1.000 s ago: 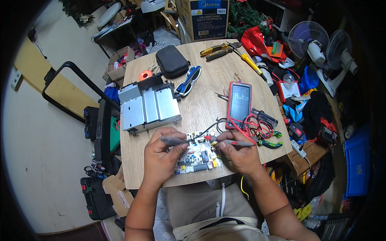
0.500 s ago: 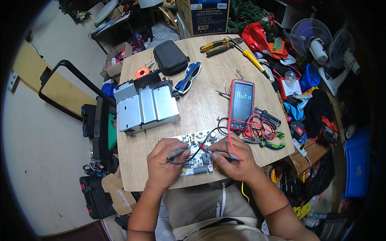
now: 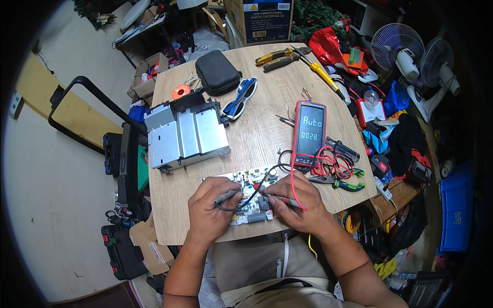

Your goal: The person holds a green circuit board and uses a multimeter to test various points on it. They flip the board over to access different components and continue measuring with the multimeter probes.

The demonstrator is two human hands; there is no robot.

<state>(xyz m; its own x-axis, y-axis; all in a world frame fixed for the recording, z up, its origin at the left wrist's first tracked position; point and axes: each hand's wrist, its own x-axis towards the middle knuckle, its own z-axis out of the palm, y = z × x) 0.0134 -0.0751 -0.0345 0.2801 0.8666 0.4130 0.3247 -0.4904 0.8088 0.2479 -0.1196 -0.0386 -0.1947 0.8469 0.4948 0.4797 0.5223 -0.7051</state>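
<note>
"While the left hand [image 3: 209, 206] pinches a grey probe [image 3: 225, 197], what is the right hand [image 3: 303, 208] up to?"

"Much the same; it grasps a red-and-grey probe [image 3: 288, 200] between thumb and fingers, the lead end slanting back toward the wrist; both hands sit low, one at each side of the circuit board [image 3: 252, 203]."

"And where exactly is that board?"

"Flat on the wooden table [image 3: 267, 138], near the edge by the person's lap; the black lead [image 3: 263, 181] crosses above it; the red lead [image 3: 293, 184] hangs in a curve by the right hand."

"Are the probe tips touching it?"

"They point inward over its crowded parts; from where I stand the fingers hide too much, so I can't fairly tell."

"What's that lit screen?"

"A red-rimmed multimeter [image 3: 309, 131], ahead of the right hand, with pale characters showing; green-and-black pliers [image 3: 348, 185] lie near it, to the right."

"And on the other side?"

"A silvery metal housing [image 3: 192, 133], ahead of the left hand; beyond it sit a black case [image 3: 217, 73] and blue-and-white sunglasses [image 3: 239, 100], close together; yellow-and-black pliers [image 3: 280, 60] lie at the far edge."
</note>
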